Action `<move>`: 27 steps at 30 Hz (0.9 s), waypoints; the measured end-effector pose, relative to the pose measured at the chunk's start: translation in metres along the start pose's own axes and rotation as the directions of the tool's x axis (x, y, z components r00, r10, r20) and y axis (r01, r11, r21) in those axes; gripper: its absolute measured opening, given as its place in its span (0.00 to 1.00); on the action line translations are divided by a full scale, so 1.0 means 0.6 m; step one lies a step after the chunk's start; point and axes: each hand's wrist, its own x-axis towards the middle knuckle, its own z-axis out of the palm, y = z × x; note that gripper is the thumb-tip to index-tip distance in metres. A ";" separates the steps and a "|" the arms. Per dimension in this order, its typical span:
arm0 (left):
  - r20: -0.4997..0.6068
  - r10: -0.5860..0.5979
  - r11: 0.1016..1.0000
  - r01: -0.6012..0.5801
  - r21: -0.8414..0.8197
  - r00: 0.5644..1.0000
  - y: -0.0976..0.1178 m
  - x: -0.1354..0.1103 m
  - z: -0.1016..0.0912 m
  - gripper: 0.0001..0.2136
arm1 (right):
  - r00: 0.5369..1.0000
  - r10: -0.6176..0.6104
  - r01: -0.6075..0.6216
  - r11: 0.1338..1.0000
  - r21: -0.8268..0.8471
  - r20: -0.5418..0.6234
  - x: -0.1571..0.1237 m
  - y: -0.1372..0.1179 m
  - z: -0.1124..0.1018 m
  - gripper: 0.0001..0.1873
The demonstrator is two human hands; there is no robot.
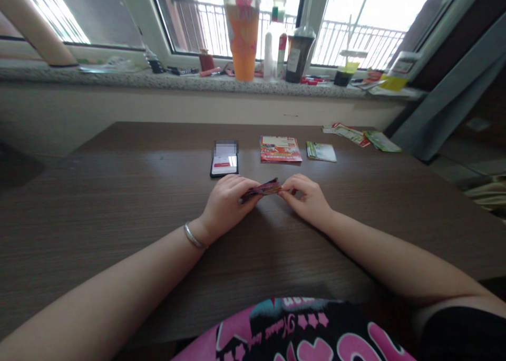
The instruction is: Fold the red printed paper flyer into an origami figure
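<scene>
A thin dark red and pink bundle, layered like paper or packets (269, 187), is seen nearly edge-on between my hands, a little above the table. My left hand (231, 196), with a silver bangle at the wrist, is closed around its left end, thumb below and fingers on top. At the right end, the thumb and forefinger of my right hand (307, 197) pinch the bundle's edge. Its exact kind cannot be made out. A phone with a lit screen (224, 158) lies just beyond my left hand.
Farther back on the brown table (130, 192) lie a red printed stack (280, 149), a smaller green-and-white stack (321, 151) and loose packets (351, 134). The windowsill (158, 78) behind holds an orange drink cup (242, 37), a dark cup (299, 55) and bottles.
</scene>
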 end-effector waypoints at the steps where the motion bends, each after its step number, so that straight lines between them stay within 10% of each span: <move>1: -0.003 0.000 1.000 0.000 0.001 1.000 -0.001 0.000 0.001 0.05 | 1.000 0.006 -0.006 1.000 0.000 -0.002 0.000 0.001 0.001 0.05; 10: -0.006 -0.094 0.995 0.094 -0.029 0.996 -0.003 -0.008 0.007 0.31 | 0.987 0.161 -0.161 0.987 0.016 0.017 0.002 0.019 0.010 0.05; 21: 0.139 -0.111 0.993 0.105 0.048 0.984 -0.011 -0.008 0.007 0.26 | 0.952 0.301 -0.277 0.927 0.253 -0.060 0.002 0.048 0.025 0.24; 27: 0.184 -0.123 0.992 0.113 0.065 0.975 -0.014 -0.009 0.004 0.22 | 0.976 0.215 -0.198 0.952 0.236 -0.048 0.004 0.043 0.020 0.06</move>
